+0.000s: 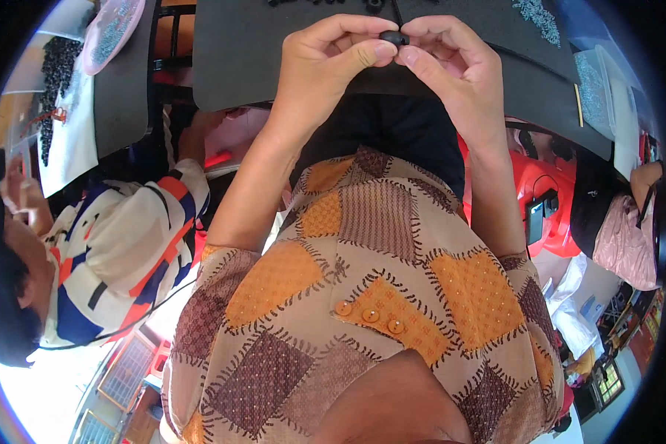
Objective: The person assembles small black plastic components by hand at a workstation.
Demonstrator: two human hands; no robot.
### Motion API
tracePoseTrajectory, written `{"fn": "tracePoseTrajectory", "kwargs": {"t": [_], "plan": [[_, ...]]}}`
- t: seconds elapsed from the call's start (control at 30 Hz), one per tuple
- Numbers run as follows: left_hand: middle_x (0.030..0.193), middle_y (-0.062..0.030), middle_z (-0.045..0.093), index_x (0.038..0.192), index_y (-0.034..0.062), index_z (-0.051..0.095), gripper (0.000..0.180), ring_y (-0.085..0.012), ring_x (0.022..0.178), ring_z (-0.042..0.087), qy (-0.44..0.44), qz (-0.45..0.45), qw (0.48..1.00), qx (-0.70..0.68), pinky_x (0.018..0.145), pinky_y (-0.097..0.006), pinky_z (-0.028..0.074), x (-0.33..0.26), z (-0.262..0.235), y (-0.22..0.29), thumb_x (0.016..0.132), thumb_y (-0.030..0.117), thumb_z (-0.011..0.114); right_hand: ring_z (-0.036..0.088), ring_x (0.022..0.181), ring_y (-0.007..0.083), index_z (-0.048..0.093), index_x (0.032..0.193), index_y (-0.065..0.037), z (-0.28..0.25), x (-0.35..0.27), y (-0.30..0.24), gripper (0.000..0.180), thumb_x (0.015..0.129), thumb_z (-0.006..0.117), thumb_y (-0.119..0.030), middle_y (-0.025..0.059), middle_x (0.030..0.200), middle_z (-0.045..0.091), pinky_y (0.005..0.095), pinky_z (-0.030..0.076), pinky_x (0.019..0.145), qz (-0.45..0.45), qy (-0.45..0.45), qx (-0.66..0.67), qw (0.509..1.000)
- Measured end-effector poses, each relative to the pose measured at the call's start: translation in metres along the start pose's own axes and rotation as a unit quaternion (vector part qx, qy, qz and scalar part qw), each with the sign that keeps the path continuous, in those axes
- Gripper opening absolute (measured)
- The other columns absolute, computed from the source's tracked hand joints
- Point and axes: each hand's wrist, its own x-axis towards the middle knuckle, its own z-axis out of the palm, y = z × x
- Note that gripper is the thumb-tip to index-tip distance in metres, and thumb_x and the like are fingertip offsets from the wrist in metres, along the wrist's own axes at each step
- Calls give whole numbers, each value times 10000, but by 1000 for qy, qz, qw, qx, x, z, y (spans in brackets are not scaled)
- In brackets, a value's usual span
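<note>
Over the near part of the dark table [237, 63], I hold a small rounded black part [392, 37] between both hands. The thumb and fingertips of my left hand [314, 70] pinch its left side. My right hand [459, 70] has its thumb and index finger closed on the right end; whether a second tiny piece is between them is too small to tell. Beyond my fingers, several similar black parts [374, 6] lie at the top edge of the view.
A pile of small blue-grey pieces [538, 21] lies at the far right, near a clear tub [593, 89] of similar pieces and a thin stick [578, 105]. At left are a pink tray [95, 55], a heap of black parts [55, 70] and a seated co-worker [118, 251].
</note>
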Motion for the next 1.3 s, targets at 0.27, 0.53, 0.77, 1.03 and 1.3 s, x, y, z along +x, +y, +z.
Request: {"fn": "tracePoseTrajectory", "kwargs": {"t": [0.27, 0.53, 0.77, 1.03, 1.3], "plan": [[906, -67, 708, 1041, -13, 691, 204, -99, 821, 661, 1, 41, 992, 123, 755, -211, 520, -5, 8, 12, 838, -3, 704, 548, 819, 36, 590, 992, -3, 7, -1, 7, 157, 850, 601, 62, -15, 876, 573, 189, 461, 738, -8, 33, -67, 997], [956, -87, 691, 999, -24, 696, 194, -108, 856, 654, -32, 155, 958, 240, 763, -219, 529, 0, -2, 5, 806, -42, 711, 522, 807, 30, 553, 921, -9, 14, -2, 6, 139, 824, 575, 89, -18, 874, 554, 190, 454, 742, -35, 19, -139, 989], [963, -96, 690, 985, -31, 691, 173, -128, 844, 663, -24, 36, 995, 85, 778, -243, 543, -2, 1, 2, 814, -50, 702, 516, 832, 39, 540, 909, 3, 14, -3, 15, 146, 809, 566, 106, 5, 923, 550, 203, 466, 758, -73, 28, -105, 991], [847, -100, 711, 987, -28, 693, 166, -140, 792, 691, -6, -18, 999, 34, 707, -242, 554, 0, -6, 1, 823, -6, 712, 502, 792, 51, 541, 923, 11, 27, 2, 15, 146, 830, 535, 124, 15, 923, 528, 190, 433, 728, -154, 49, -104, 981], [794, -62, 692, 990, 5, 663, 161, -132, 749, 691, -7, 199, 924, 328, 668, -242, 541, 4, -2, 3, 834, 14, 699, 438, 722, 41, 509, 873, -25, 22, 4, 7, 92, 846, 531, 60, -13, 820, 477, 200, 371, 641, -65, 38, -26, 997]]}}
